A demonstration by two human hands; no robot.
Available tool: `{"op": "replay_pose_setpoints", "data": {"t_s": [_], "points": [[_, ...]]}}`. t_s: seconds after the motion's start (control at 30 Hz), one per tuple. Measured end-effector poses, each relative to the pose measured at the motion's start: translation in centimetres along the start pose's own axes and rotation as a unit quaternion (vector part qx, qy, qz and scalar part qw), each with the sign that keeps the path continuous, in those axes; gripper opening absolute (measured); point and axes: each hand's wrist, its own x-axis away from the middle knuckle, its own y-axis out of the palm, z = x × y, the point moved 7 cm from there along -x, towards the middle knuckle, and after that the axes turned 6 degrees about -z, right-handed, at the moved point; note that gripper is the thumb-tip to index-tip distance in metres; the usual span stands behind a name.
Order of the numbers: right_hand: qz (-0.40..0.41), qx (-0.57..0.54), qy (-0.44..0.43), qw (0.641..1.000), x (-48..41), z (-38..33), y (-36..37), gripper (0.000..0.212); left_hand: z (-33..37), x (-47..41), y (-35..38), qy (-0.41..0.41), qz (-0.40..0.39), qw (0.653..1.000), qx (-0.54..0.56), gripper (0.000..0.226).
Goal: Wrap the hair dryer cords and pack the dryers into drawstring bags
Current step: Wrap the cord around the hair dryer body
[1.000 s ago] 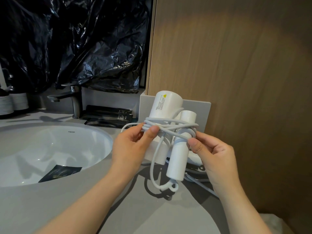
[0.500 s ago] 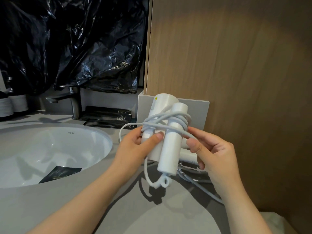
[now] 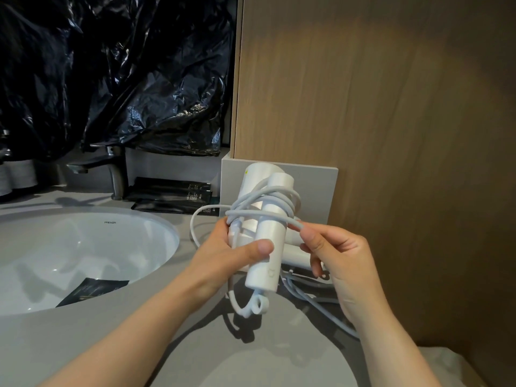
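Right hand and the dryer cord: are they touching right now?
Touching. The head view shows the right hand pinching the cord between thumb and forefinger, just beside the hair dryer handle, with no gap visible.

One wide-angle camera, worn on the person's head, looks forward and down at close range. The left hand (image 3: 223,255), gripping the hair dryer (image 3: 269,233), and the right hand (image 3: 343,263), pinching its cord (image 3: 245,213), fill the centre of the frame. The sink (image 3: 83,236) lies left of them and a wooden panel (image 3: 391,135) rises on their right.
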Motion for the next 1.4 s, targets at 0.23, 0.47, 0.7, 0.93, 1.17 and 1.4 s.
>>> {"op": "replay_pose_setpoints", "data": {"t_s": [0.23, 0.47, 0.7, 0.93, 1.17, 1.4], "points": [[-0.005, -0.030, 0.011, 0.999, -0.4, 0.3, -0.2, 0.021, 0.8, 0.5, 1.7, 0.005, -0.088, 0.992, 0.092, 0.080], [-0.014, 0.011, 0.090, 0.996, -0.6, 1.9, -0.4, 0.046, 0.6, 0.6, 1.5, -0.019, -0.111, 0.988, 0.102, 0.113], [-0.014, 0.000, 0.078, 0.997, -0.6, 1.7, -0.4, 0.046, 0.9, 0.8, 2.5, -0.017, -0.156, 0.986, 0.051, 0.105], [0.031, -0.027, 0.061, 0.997, -0.6, 1.2, -1.0, 0.046, 0.8, 0.8, 1.8, 0.010, -0.090, 0.996, -0.024, 0.066], [0.026, -0.037, 0.050, 0.998, -0.6, 1.2, -0.6, 0.041, 0.8, 0.7, 2.3, 0.017, -0.108, 0.994, -0.018, 0.073], [0.039, -0.020, 0.053, 0.998, -0.7, 1.3, -0.9, 0.045, 1.3, 0.6, 1.3, 0.034, -0.061, 0.997, 0.027, 0.068]]}}
